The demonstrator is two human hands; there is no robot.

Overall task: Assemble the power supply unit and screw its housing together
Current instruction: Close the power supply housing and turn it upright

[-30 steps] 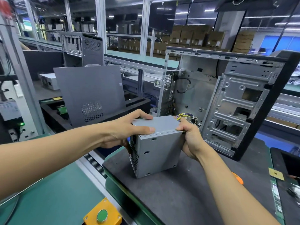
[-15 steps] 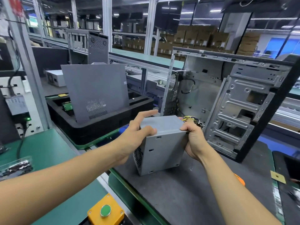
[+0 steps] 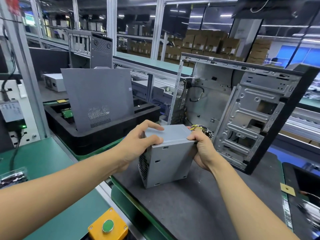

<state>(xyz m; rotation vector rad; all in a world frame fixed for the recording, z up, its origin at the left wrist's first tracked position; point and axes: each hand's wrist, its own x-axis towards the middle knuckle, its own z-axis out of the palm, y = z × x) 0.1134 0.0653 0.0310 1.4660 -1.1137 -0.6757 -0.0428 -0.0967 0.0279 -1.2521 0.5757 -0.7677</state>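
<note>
Closest to me is the yellow button box with the green push button [image 3: 108, 226], at the worktop edge below both hands. Left hand [image 3: 138, 144] has its grip curled over the top left edge of the grey metal power supply box [image 3: 170, 160], thumb on the near face, index finger lying flat across the top. Right hand [image 3: 202, 149] is wrapped round the top right corner. The box sits tilted on the dark grey worktop mat [image 3: 199, 205], same hold as half a second ago, just nudged slightly. Its yellow and black wire bundle [image 3: 200, 129] pokes out behind the right grip. Beyond that stands the open bare-metal computer case [image 3: 251, 110]; past the left grip, a grey side panel [image 3: 97, 97] leans in a black foam tray [image 3: 107, 134].
</note>
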